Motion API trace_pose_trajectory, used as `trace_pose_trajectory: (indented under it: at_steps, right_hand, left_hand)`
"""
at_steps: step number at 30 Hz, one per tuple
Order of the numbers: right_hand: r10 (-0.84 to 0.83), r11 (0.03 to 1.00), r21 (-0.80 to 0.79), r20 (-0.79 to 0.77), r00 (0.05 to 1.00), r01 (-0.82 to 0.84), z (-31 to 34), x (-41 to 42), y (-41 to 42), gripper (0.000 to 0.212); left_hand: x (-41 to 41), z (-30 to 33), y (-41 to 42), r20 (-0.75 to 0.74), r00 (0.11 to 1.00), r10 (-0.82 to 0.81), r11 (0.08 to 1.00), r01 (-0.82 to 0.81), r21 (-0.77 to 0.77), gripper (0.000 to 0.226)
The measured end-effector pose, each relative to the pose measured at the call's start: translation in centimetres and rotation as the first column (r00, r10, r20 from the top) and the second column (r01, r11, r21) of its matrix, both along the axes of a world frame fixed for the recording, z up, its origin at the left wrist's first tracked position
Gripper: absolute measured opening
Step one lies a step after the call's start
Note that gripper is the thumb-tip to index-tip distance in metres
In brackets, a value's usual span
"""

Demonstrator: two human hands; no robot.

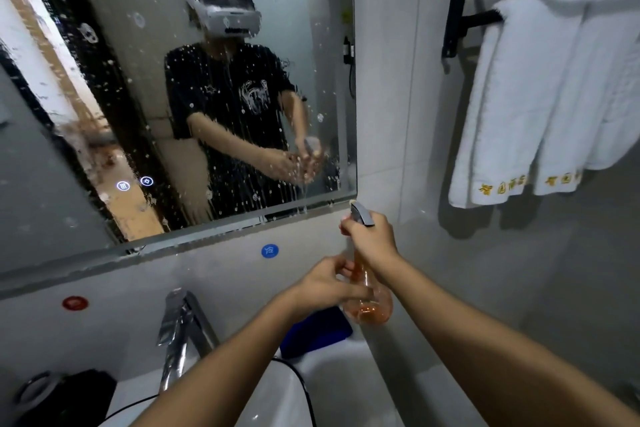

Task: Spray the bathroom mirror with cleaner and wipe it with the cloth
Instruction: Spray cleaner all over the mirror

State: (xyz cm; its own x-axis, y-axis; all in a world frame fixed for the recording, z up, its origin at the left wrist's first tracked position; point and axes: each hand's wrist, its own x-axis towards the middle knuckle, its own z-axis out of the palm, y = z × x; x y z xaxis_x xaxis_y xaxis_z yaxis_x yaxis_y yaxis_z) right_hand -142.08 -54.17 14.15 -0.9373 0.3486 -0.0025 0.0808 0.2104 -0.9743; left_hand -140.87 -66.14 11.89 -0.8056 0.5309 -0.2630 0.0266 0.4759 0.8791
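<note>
Bathroom mirror [207,80]; spray bottle [369,302] in both grips

one wide-angle view only, taken from the person's head, looking forward and down over both forearms. it sits close to the mirror [145,87], which fills the upper left and runs tilted across the frame, and it shows the worn headset reflected. the sink [277,399] lies just below at the bottom edge; the white towels [540,97] hang at upper right.

Orange-tinted spray bottle [369,305], blue cloth [317,331]
</note>
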Motion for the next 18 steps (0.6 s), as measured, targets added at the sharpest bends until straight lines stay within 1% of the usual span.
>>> trace_pose_trajectory:
  at_steps: [3, 7, 8, 13, 18]
  right_hand:
    - [0.042, 0.999, 0.015, 0.009, 0.999, -0.042, -0.6, 0.2, -1.0, 0.020]
    - [0.071, 0.998, 0.003, 0.009, 0.997, -0.071, -1.2, 0.2, -2.6, 0.019]
    - [0.072, 0.997, 0.009, 0.013, 0.997, -0.072, -1.3, 0.2, -3.1, 0.021]
    - [0.040, 0.999, 0.012, 0.003, 0.999, -0.040, -1.6, 0.3, -4.9, 0.023]
    - [0.053, 0.998, 0.031, 0.014, 0.999, -0.053, -1.8, 0.4, -6.6, 0.024]
  left_hand:
    - [0.2, -0.9, -1.0, 0.026, 0.999, 0.040, 0.999, -0.039, -0.011, 0.046]
    - [0.4, -1.7, -2.7, 0.049, 0.996, 0.070, 0.997, -0.069, -0.029, 0.069]
    - [0.5, -1.8, -3.1, 0.055, 0.996, 0.071, 0.997, -0.069, -0.031, 0.070]
    - [1.0, -1.9, -4.3, 0.042, 0.995, 0.091, 0.995, -0.090, -0.037, 0.051]
    - [1.5, -2.1, -6.0, 0.037, 0.993, 0.114, 0.993, -0.113, -0.023, 0.051]
